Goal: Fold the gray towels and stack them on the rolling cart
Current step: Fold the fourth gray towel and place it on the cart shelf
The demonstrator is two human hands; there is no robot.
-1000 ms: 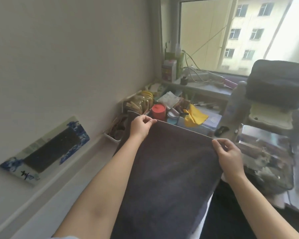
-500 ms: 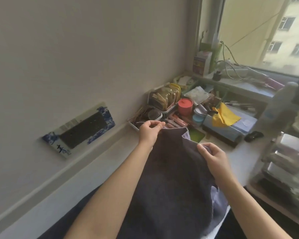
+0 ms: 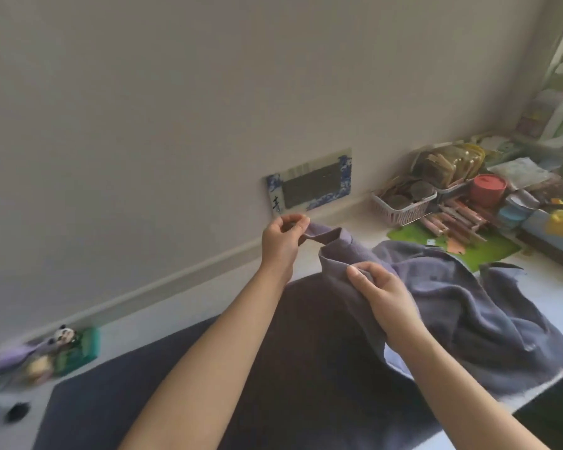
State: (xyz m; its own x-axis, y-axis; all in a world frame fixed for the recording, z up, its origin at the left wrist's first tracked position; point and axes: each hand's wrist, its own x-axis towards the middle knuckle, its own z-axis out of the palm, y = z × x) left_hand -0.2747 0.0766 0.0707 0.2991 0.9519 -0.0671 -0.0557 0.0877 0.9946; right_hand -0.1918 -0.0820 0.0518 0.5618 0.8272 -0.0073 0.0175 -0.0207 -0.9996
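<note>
A gray towel (image 3: 462, 306) lies bunched and rumpled on the white surface (image 3: 533, 280) at the right. My left hand (image 3: 281, 241) pinches one corner of it, lifted near the wall. My right hand (image 3: 376, 287) grips the towel's edge a short way along from that corner. Under both arms spreads a darker gray cloth (image 3: 208, 384), flat across the surface. No rolling cart is in sight.
A blue-and-white framed card (image 3: 309, 183) leans on the wall. At the right stand a pink basket (image 3: 400, 206), a red tub (image 3: 488, 188), packets and a green mat (image 3: 488, 251). A small bag of toys (image 3: 43, 355) lies at the left.
The view has swung left and down. The towel, held up taut a second ago, now lies crumpled on the surface, and my hands have drawn close together along its edge.
</note>
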